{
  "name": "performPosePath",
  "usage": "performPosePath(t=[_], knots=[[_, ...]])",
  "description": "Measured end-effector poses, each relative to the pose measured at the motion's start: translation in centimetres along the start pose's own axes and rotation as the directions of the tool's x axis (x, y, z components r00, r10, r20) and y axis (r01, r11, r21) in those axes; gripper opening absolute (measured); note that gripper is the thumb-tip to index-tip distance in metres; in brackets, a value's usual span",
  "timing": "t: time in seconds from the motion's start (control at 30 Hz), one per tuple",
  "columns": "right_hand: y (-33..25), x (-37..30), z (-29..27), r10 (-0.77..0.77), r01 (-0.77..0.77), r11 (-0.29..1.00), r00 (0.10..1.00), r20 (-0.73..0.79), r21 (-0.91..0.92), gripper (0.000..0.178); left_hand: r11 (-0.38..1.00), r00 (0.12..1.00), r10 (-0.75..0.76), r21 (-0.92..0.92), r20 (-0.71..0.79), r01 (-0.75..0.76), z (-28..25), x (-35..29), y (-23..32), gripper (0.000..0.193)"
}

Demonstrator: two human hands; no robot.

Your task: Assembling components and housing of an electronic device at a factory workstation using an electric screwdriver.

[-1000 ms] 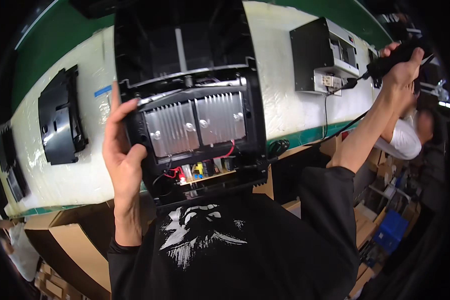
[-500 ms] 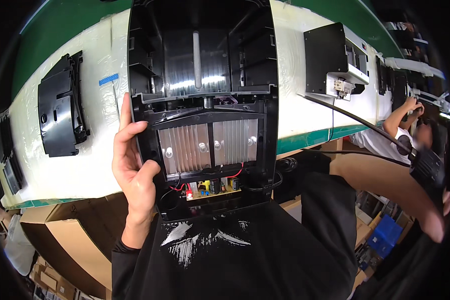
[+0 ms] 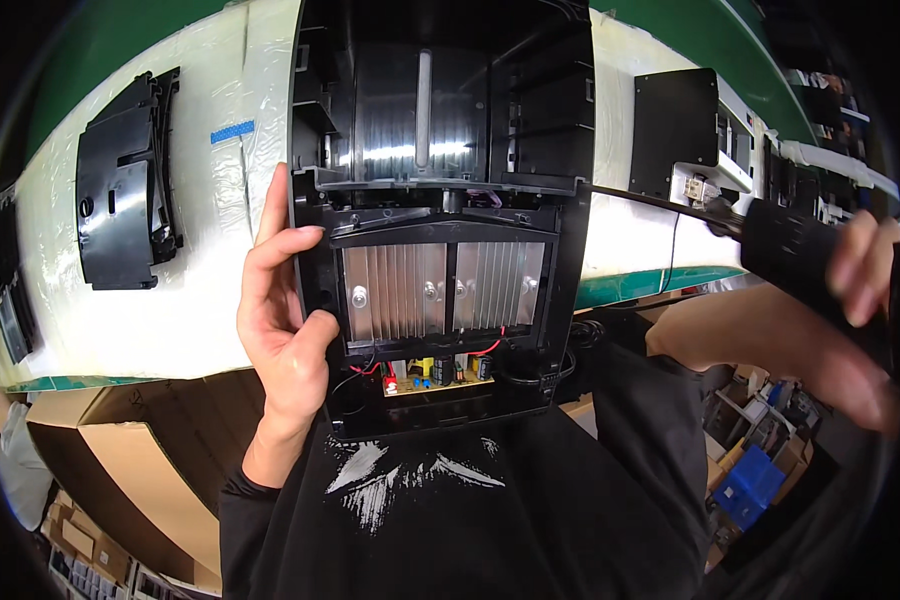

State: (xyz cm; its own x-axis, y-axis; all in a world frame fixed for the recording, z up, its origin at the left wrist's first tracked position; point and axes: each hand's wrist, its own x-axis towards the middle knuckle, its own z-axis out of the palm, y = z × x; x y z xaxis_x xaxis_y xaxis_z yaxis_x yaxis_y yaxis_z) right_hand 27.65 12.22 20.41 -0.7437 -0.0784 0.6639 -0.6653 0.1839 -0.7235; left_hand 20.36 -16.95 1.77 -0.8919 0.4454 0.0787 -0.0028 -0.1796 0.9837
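Observation:
A large black plastic housing [image 3: 560,270] is propped before me, its open inside facing me. Two ribbed metal heat sinks [image 3: 395,290] sit in its middle, with a small circuit board [image 3: 440,380] and red wires below them. My left hand [image 3: 288,310] grips the housing's left edge, thumb on the near side and index finger stretched upward. On the right, my right hand [image 3: 863,270], smeared by motion, is closed round a black power screwdriver [image 3: 790,245]. Its long thin shaft points left, with the tip at the housing's right edge; whether it touches cannot be seen.
On the white plastic-covered bench [image 3: 205,220] at left lies a black panel [image 3: 120,200]. A black and white box-shaped unit [image 3: 675,130] with a metal connector stands at right. Below the bench are an open cardboard box [image 3: 140,470] and a blue bin [image 3: 750,485].
My right hand has brought the screwdriver up and to the left, its shaft now reaching the housing's edge. The housing and left hand appear shifted slightly right in view.

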Motion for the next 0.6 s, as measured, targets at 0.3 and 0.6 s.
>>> performPosePath(t=[0.3,0.6], knots=[[4.5,-3.2,-0.4,0.146,-0.146,0.989,0.985,-0.091,0.003,0.093,0.994,1.000,0.025,0.109,-0.007,-0.024,0.1,0.0,-0.1,0.065],[5.1,-2.2,0.4,0.120,-0.119,0.993,0.985,0.123,-0.017,0.088,0.999,1.000,-0.006,0.050,-0.001,0.006,0.2,0.0,0.3,0.058]])
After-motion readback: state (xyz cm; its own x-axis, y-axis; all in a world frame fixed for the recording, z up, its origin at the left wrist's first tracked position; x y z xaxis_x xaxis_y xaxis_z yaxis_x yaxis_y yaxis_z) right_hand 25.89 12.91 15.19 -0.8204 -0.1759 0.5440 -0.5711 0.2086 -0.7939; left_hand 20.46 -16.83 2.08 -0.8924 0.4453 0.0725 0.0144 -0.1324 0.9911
